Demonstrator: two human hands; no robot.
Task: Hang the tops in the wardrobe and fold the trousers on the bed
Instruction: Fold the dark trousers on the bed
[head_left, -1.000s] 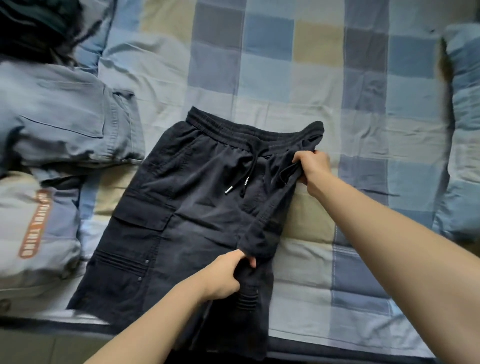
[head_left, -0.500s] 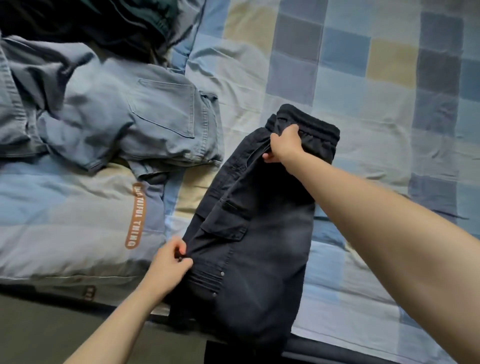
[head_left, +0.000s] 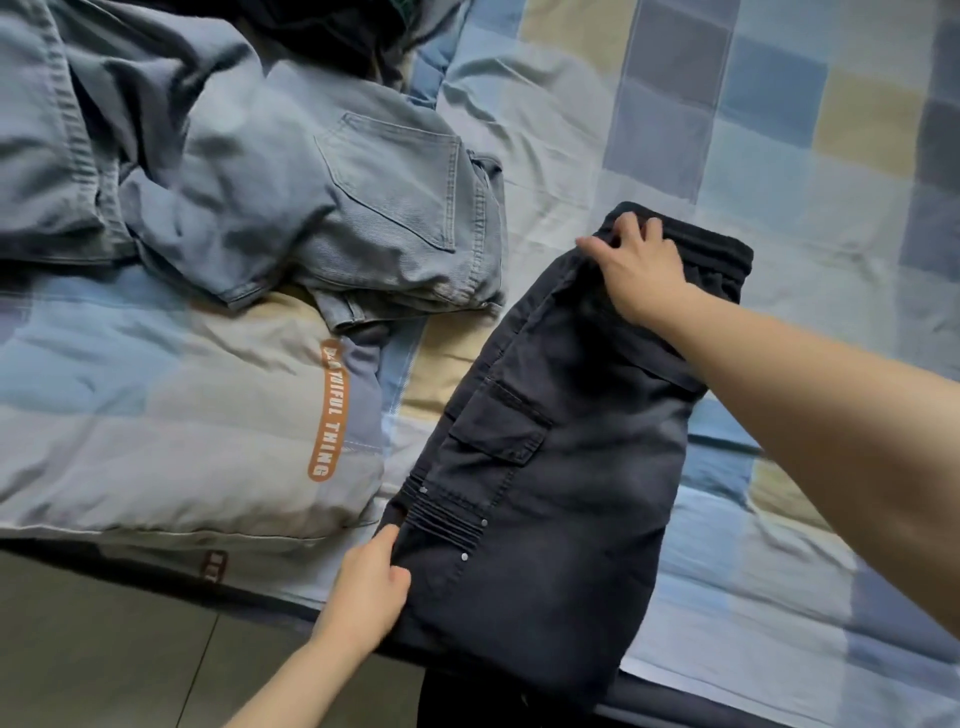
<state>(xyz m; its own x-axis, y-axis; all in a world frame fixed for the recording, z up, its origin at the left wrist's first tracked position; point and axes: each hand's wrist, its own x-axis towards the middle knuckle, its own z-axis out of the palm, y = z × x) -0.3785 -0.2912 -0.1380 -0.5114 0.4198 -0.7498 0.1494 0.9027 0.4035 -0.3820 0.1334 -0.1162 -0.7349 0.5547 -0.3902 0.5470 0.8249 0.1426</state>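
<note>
Denim fills the far left of my view: pale blue jeans (head_left: 291, 192) lie crumpled on the bed (head_left: 779, 135), well beyond my left hand, back pocket facing up. Behind them a dark garment (head_left: 332, 31) is bunched at the top edge; I cannot tell what it is. Just to the left of my left hand sits a folded checked quilt (head_left: 156, 415) with an orange label (head_left: 330, 410) reading "BEAUTIFUL THING", and below it a strip of grey tiled floor (head_left: 104, 649).

My left hand (head_left: 369, 592) pinches the near left edge of the dark cargo trousers (head_left: 561, 467), thumb on top of the cloth beside the ribbed knee panel, fingers curled under it. The trousers lie on the bed between my two hands, folded lengthwise with one leg over the other, cargo pocket flap uppermost, and their lower end hangs over the bed's near edge.

My right hand (head_left: 636, 265) rests at the far end on the elastic waistband, fingers bent and pinching the cloth at its left corner, thumb stretched out to the left. My forearm crosses the trousers' right edge. To the right of that hand, the checked sheet shows blue, grey and yellow squares.
</note>
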